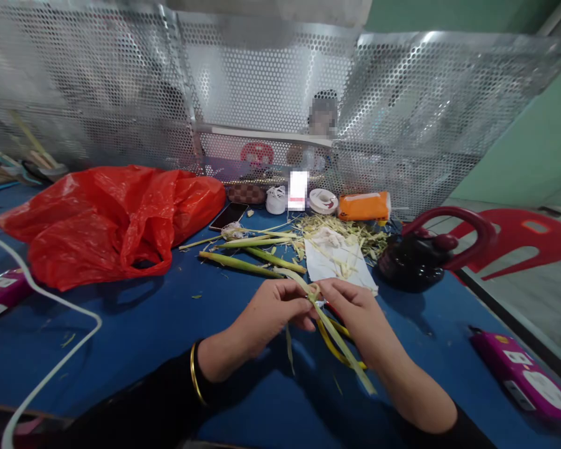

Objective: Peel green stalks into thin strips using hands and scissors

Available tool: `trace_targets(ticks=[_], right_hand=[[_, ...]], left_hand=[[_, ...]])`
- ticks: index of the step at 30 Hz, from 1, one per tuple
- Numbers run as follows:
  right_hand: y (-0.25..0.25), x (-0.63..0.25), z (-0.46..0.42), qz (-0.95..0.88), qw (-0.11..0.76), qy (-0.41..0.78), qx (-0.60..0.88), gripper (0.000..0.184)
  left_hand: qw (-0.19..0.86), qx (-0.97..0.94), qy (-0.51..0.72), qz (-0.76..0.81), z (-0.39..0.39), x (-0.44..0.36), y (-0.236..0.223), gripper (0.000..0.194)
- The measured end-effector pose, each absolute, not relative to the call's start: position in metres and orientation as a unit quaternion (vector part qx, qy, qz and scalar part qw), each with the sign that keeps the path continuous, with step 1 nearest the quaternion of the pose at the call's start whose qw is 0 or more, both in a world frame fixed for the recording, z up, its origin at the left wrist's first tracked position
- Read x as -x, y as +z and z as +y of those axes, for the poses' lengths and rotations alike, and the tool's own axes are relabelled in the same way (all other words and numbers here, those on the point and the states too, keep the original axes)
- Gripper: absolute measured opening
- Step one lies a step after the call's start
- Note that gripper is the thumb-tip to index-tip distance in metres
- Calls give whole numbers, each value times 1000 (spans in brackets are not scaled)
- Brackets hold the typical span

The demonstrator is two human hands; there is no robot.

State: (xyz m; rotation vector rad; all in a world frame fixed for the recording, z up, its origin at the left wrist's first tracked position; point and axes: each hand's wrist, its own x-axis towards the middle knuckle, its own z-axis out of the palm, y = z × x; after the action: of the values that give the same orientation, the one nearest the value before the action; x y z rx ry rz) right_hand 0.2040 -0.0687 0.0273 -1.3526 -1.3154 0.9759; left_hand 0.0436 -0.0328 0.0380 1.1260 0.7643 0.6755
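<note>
My left hand [283, 302] is closed in a pinch on a long pale green leaf strip [339, 340]. My right hand [350, 305] pinches the same strip where a small loop or fold stands up between the fingertips. One end slants down toward me under the right palm. A thin shred [289, 352] dangles below the left fingers. Under my right hand lies a tool with yellow handles [330, 344]; its head is mostly covered, so its kind is unclear. Just beyond the left hand lie several green stalks [238, 263], and a white paper [327, 269] with scraps lies past the right.
Plant shavings [359, 234] are heaped at the back. A red plastic bag [107, 224] and a phone [229, 216] lie left. A dark red-handled pot [416, 255] and a purple box [526, 374] stand right. A white cable [60, 362] crosses the left. Perforated metal screens [271, 75] bound the blue table.
</note>
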Motion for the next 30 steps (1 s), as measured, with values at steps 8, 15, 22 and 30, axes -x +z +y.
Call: trace_targets(ticks=[8, 15, 22, 30], right_hand=[[28, -196, -71, -424, 532, 485, 549, 33], [25, -197, -69, -472, 518, 442, 560, 41], [26, -196, -71, -325, 540, 624, 463, 24], [28, -195, -70, -265, 562, 647, 443, 25]], left_hand=[[717, -509, 308, 362, -34, -45, 41, 5], [704, -503, 341, 368, -34, -45, 40, 7], [713, -510, 313, 366, -36, -47, 41, 6], [715, -520, 287, 370, -35, -46, 40, 7]])
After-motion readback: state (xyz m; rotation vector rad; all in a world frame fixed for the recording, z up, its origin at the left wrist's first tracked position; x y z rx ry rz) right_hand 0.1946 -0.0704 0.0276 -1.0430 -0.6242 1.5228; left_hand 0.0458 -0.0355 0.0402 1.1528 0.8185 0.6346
